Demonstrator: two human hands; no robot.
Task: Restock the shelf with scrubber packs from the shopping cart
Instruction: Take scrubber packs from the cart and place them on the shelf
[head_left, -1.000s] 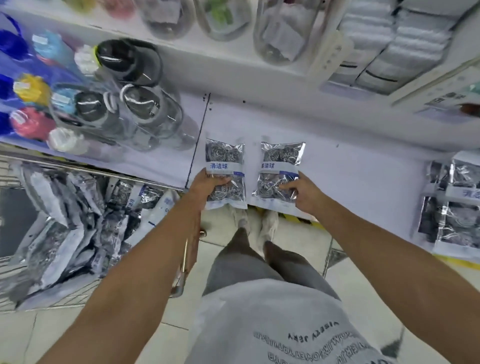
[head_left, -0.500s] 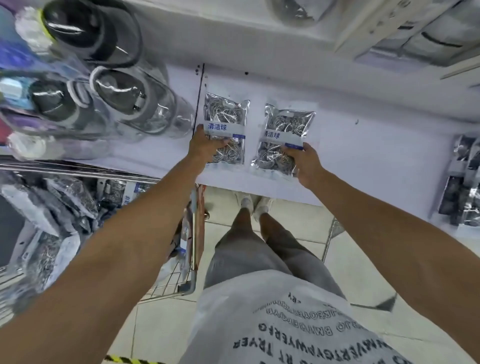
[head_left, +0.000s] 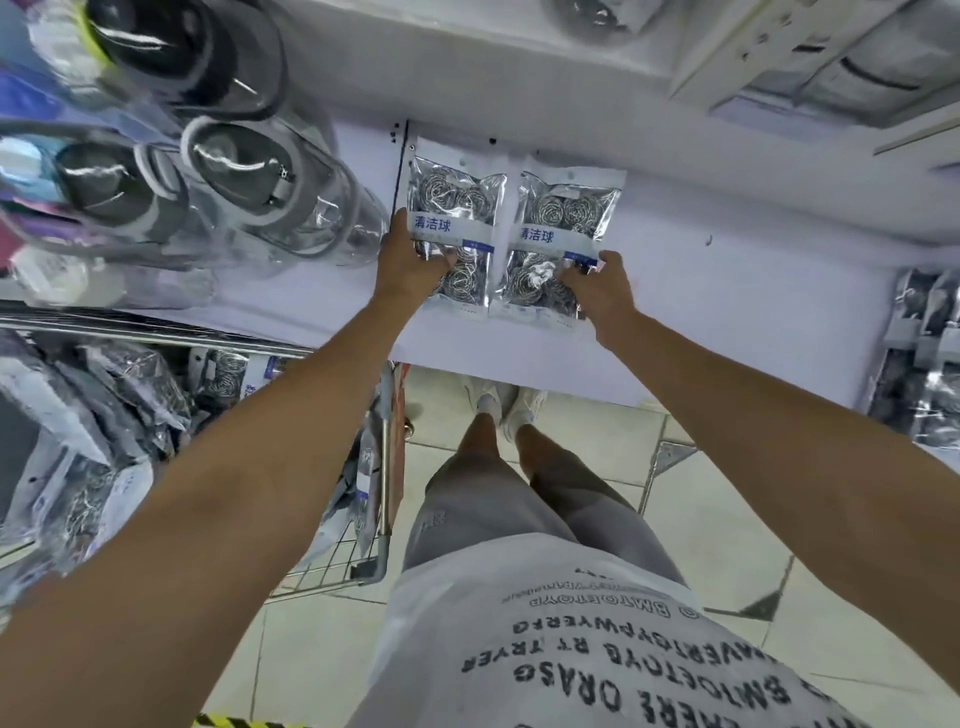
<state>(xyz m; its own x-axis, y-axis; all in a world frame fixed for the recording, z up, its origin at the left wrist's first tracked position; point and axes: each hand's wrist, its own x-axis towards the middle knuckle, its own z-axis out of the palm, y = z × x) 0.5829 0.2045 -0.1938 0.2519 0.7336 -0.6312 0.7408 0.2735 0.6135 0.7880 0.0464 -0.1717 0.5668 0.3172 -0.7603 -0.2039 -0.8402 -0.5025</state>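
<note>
Two clear scrubber packs with steel-wool balls and blue-lettered white bands lie side by side on the white shelf (head_left: 727, 291). My left hand (head_left: 410, 262) grips the lower half of the left pack (head_left: 454, 208), thumb across its front. My right hand (head_left: 597, 291) holds the right pack (head_left: 566, 213) at its lower right corner. The packs' inner edges touch. The shopping cart (head_left: 382, 467) stands at the lower left, with several more scrubber packs (head_left: 130, 384) heaped inside.
Clear plastic bottles with grey lids (head_left: 249, 182) lie on the shelf just left of the packs. More scrubber packs (head_left: 924, 364) stand at the shelf's right end. An upper shelf (head_left: 519, 62) overhangs. My legs and shoes (head_left: 498, 405) are on the tiled floor below.
Both hands have pushed the two packs farther back on the shelf and brought them together, so that their edges now meet. The camera has tilted down and closer.
</note>
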